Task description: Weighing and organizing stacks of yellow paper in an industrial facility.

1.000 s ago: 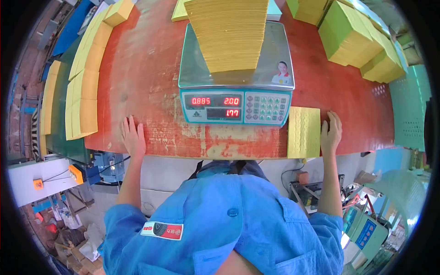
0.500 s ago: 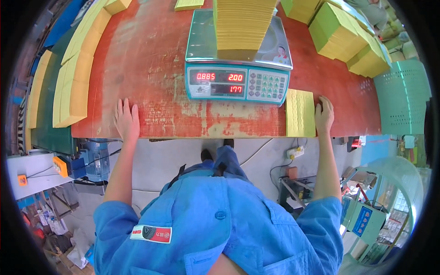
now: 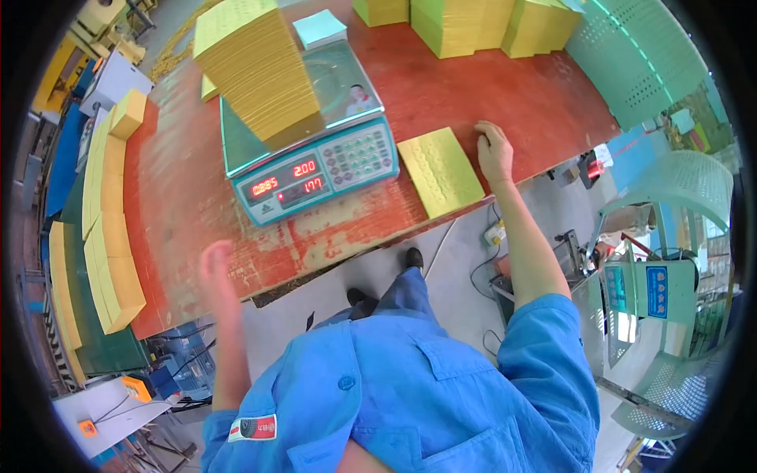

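Right hand [image 3: 494, 150] rests fingers curled on the red table [image 3: 505, 94] beside a yellow sheet stack [image 3: 440, 171]; blurred left hand [image 3: 214, 268], finger state unclear, near the digital scale [image 3: 315, 169].

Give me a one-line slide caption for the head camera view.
Right hand beside a yellow sheet stack, blurred left hand at the red table edge, near a loaded scale.

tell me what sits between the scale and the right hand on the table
In the head view, a flat yellow sheet stack lies between the scale and the right hand.
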`<action>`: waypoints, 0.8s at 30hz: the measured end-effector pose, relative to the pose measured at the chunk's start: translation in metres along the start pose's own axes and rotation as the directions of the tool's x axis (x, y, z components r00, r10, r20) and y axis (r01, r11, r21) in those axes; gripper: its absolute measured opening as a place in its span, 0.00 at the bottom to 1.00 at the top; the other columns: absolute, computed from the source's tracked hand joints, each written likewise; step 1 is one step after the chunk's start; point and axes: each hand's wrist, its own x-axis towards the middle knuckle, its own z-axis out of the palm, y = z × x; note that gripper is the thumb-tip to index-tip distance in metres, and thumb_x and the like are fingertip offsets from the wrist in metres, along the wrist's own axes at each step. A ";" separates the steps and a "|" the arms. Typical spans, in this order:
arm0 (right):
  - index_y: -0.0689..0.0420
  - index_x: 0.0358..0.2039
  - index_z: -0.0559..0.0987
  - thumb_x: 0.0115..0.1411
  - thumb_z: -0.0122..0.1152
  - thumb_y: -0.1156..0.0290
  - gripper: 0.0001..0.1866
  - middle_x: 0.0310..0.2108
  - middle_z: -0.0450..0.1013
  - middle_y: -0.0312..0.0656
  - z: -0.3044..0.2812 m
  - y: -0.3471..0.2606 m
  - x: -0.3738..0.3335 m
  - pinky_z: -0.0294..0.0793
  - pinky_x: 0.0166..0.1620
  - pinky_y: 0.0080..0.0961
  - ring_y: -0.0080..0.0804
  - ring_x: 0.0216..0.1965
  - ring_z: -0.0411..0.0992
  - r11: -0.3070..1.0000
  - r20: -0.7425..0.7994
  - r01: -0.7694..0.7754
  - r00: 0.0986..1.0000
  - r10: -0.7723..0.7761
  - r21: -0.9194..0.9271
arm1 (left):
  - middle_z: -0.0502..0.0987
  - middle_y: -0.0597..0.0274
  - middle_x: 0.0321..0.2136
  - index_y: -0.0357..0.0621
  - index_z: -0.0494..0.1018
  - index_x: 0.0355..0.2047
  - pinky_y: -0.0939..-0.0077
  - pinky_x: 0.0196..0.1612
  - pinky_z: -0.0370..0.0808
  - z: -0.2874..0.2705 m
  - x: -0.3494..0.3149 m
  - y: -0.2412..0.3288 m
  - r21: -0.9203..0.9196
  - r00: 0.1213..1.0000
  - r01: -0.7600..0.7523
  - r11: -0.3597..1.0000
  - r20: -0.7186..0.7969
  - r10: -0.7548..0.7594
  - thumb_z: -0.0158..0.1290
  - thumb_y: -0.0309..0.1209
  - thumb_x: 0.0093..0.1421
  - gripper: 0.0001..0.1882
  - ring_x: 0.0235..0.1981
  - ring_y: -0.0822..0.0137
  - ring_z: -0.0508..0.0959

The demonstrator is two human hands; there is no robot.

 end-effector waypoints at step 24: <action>0.64 0.36 0.78 0.58 0.48 0.88 0.11 0.39 0.77 0.45 -0.024 -0.117 0.002 0.72 0.49 0.25 0.32 0.44 0.74 0.743 0.404 -0.173 0.904 -0.141 0.647 | 0.81 0.62 0.31 0.39 0.79 0.38 0.77 0.34 0.74 0.055 -0.030 0.061 0.182 0.973 -0.109 0.977 -0.184 0.142 0.54 0.28 0.64 0.07 0.31 0.74 0.78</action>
